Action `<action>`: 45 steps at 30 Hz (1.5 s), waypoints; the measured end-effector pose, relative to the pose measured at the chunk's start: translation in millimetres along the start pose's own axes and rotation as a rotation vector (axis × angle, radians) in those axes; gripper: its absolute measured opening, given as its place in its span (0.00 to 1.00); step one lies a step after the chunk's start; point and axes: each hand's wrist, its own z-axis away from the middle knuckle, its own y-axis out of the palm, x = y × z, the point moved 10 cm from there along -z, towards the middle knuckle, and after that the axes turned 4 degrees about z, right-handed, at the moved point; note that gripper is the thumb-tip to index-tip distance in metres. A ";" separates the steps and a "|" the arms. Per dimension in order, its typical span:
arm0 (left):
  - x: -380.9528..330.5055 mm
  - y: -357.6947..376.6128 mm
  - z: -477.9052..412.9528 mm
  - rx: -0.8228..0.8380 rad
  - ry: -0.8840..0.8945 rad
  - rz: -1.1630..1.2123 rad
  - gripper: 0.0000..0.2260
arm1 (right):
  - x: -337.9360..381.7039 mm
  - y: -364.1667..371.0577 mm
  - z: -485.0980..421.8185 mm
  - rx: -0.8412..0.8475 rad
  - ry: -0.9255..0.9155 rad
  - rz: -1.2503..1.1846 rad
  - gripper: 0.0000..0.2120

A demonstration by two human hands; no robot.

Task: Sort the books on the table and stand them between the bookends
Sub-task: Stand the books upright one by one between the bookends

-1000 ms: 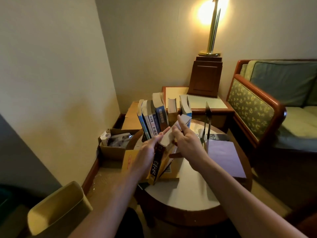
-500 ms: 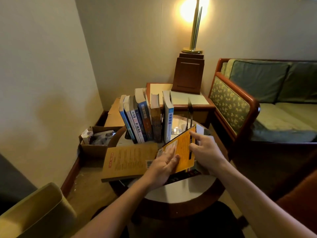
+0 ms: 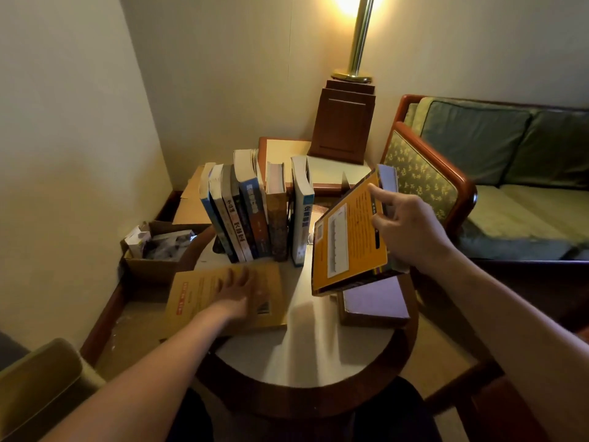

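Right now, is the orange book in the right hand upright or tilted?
Tilted. The right hand grips the orange book near its upper edge, and its cover slants, unlike the standing books beside it.

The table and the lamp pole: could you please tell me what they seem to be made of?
The table rim looks like varnished dark reddish wood, given its soft sheen; its pale top is smooth and reflective, perhaps stone or laminate. The lamp pole is probably polished brass or brass-plated metal, judging by its golden colour and bright highlights.
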 end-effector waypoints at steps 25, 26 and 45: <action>7.2 2.7 -7.5 -0.324 0.144 -0.151 0.36 | 7.6 127.0 -157.9 0.141 0.087 -0.100 0.22; 6.7 2.6 -7.1 -0.324 0.146 -0.153 0.36 | 6.7 127.7 -156.0 0.125 0.078 -0.123 0.22; 3.8 -0.1 -3.3 -0.325 0.156 -0.166 0.37 | -5.6 120.0 -101.3 0.072 0.027 -0.283 0.26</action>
